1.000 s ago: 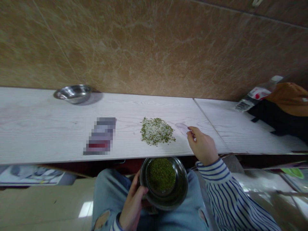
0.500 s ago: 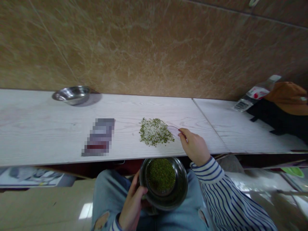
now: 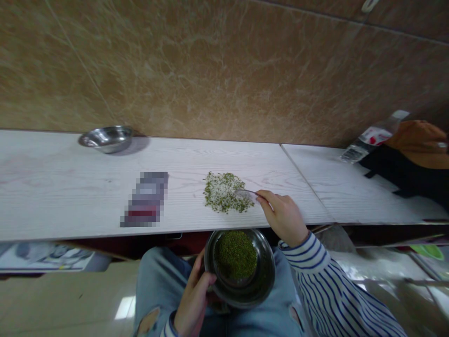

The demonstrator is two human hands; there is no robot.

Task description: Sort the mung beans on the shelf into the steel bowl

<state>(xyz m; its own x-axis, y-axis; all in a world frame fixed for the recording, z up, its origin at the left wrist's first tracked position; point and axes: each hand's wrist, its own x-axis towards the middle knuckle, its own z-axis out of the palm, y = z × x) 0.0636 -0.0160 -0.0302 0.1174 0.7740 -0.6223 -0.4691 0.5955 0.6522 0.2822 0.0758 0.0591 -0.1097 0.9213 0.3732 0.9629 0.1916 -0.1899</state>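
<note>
My left hand (image 3: pixel 196 295) grips the rim of a metal bowl (image 3: pixel 264 281) held over my lap, just below the counter edge. Inside it lie small green beans (image 3: pixel 236 255), which look like mung beans. Above the counter, my right hand (image 3: pixel 282 213) pinches the handle of a spoon (image 3: pixel 242 193). The spoon's bowl lies over the right part of a pile of white grains mixed with green beans (image 3: pixel 222 189), spread thinly on the counter. Whether the spoon carries any grains is too small to tell.
A second metal bowl (image 3: pixel 107 139) stands by the wall at the back left. A blurred-out flat object (image 3: pixel 145 199) lies left of the pile. To the right are a plastic bottle (image 3: pixel 373 135) and a brown and black cloth item (image 3: pixel 417 150). The white counter (image 3: pixel 182 159) ends above my knees.
My right hand has shifted slightly left, bringing the spoon from the pile's right edge in over the grains. The left hand and the bowl in it stay nearly still.
</note>
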